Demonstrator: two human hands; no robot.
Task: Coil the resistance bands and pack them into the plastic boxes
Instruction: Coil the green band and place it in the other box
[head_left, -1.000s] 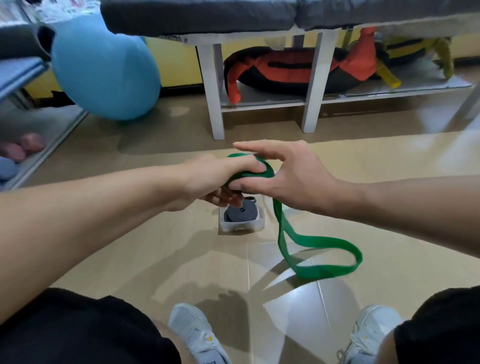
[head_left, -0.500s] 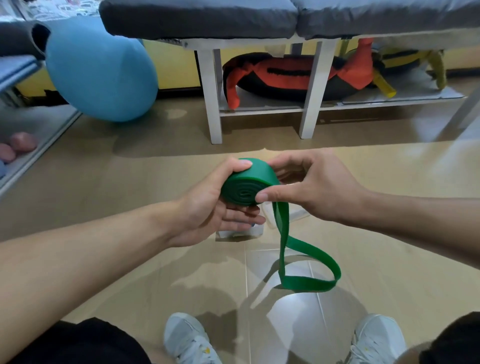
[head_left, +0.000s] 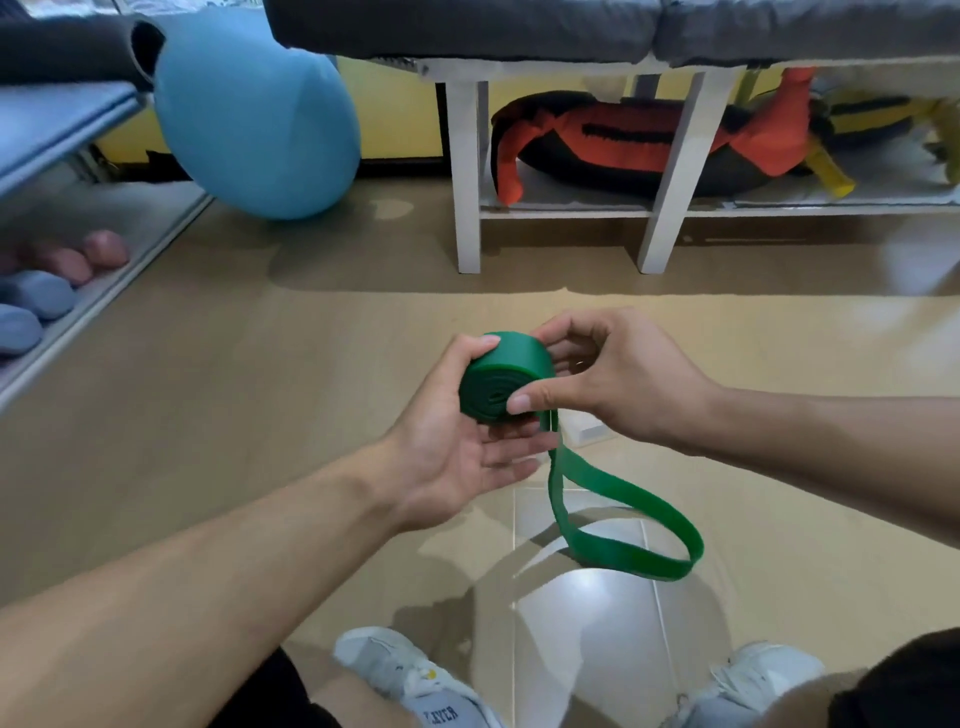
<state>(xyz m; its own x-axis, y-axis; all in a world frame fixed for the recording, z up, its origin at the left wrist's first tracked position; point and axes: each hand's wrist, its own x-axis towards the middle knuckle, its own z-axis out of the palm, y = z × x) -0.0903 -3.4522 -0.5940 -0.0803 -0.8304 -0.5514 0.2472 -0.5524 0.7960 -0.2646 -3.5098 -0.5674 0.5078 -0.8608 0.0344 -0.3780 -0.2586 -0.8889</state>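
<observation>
**Fingers on the green coil, tail still loose**

Our fingers (head_left: 491, 343) of the left hand (head_left: 457, 441) curl round the coiled part of the green resistance band (head_left: 506, 376), thumb on top and the rest cupped beneath. The right hand (head_left: 618, 379) pinches the coil's near face with its thumb, the other fingers arched behind it. Below our fingers an uncoiled loop of the band hangs down and trails toward the floor (head_left: 311, 364). Just behind the right hand a corner of a plastic box (head_left: 587, 432) shows; what it holds we cannot tell.

The risk we see: the rubber wants to spring open. If either pinch eases while we turn, the wraps could loosen or telescope sideways, and a coil that grows too fat may not fit the box. The dangling loop could also twist and wind in crooked.
</observation>
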